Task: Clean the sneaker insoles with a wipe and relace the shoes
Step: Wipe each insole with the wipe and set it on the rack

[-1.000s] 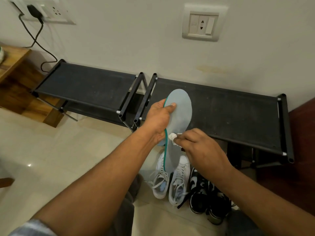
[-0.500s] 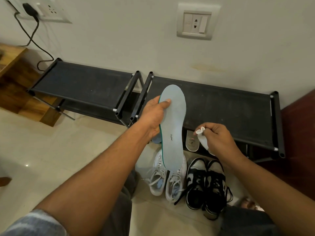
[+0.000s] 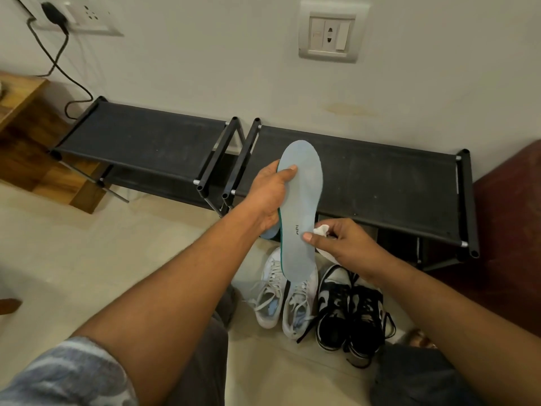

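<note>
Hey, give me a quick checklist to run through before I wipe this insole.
1. Left hand grips the insole firmly: ok.
2. Wipe pinched in the right hand: ok.
3. Wipe spread flat on the insole's face: not ok, it sits bunched at the right edge.
4. Insole's face turned toward you: ok.
5. Insole's face clean: cannot tell.
6. White sneakers on the floor, apart from both hands: ok.

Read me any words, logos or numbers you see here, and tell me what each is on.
insole: small dark print near its middle, too blurred to read.
black sneakers: curved logo on the side, no letters legible.
white sneakers, wall socket: no text visible.
</note>
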`<action>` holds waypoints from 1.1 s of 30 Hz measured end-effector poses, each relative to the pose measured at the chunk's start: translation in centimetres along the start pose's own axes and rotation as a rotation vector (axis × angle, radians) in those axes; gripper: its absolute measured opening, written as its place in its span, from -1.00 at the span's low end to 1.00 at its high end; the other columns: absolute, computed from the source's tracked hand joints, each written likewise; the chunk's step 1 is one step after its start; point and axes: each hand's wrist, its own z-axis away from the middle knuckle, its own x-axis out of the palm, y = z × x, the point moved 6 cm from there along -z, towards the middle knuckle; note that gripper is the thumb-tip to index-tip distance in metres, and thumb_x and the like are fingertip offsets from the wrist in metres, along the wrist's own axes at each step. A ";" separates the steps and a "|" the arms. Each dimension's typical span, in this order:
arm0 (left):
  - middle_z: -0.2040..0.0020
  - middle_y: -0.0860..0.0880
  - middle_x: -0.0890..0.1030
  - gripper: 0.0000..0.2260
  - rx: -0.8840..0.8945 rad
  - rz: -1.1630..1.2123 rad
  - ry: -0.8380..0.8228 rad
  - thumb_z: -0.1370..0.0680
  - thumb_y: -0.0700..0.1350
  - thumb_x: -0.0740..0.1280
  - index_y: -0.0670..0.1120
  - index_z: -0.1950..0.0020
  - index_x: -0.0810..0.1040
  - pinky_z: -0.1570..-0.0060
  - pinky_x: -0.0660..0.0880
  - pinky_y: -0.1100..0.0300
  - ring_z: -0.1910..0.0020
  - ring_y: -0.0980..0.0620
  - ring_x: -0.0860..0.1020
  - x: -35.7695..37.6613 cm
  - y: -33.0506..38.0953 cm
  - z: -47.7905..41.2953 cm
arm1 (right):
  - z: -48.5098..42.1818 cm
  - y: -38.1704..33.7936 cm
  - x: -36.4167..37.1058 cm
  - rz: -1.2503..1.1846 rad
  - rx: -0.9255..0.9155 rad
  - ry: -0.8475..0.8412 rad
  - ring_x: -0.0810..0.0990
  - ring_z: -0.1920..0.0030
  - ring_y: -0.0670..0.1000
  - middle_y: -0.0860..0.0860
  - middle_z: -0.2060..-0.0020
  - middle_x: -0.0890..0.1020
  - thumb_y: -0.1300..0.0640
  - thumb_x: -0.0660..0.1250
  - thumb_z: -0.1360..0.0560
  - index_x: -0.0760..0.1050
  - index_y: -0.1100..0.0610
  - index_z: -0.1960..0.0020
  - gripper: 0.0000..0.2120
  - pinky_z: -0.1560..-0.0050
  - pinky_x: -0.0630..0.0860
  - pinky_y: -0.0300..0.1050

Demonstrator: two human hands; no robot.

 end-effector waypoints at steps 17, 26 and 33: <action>-0.16 -0.03 0.75 -0.68 0.040 -0.547 -0.310 -0.65 -0.12 0.45 -0.04 -0.40 0.56 0.08 0.69 0.08 -0.07 -0.02 0.75 -2.3 -3.8 2.8 | -1.2 3.1 -1.0 0.026 -0.009 0.159 0.73 -0.10 0.00 -0.07 -0.01 0.77 0.09 0.48 -0.59 0.69 0.05 -0.10 -0.89 -0.23 0.63 0.02; -0.28 -0.12 0.65 -0.47 -0.200 -0.761 -0.395 -0.60 -0.28 0.48 -0.05 -0.52 0.42 0.03 0.72 0.02 -0.09 -0.11 0.71 -3.6 -9.8 3.1 | -1.2 6.3 1.3 0.209 0.171 0.031 0.72 -0.06 -0.01 -0.06 0.00 0.75 0.13 0.55 -0.52 0.69 0.10 -0.19 -0.75 -0.12 0.64 -0.08; -0.24 -0.21 0.64 -0.42 -0.341 -0.795 -0.404 -0.61 -0.32 0.47 -0.06 -0.57 0.36 0.11 0.71 0.00 0.02 -0.15 0.70 -3.6 -13.7 3.3 | -1.0 9.1 2.2 0.331 0.333 -0.027 0.61 0.10 -0.15 -0.12 0.09 0.67 0.17 0.52 -0.54 0.67 0.15 -0.18 -0.77 0.20 0.49 -0.32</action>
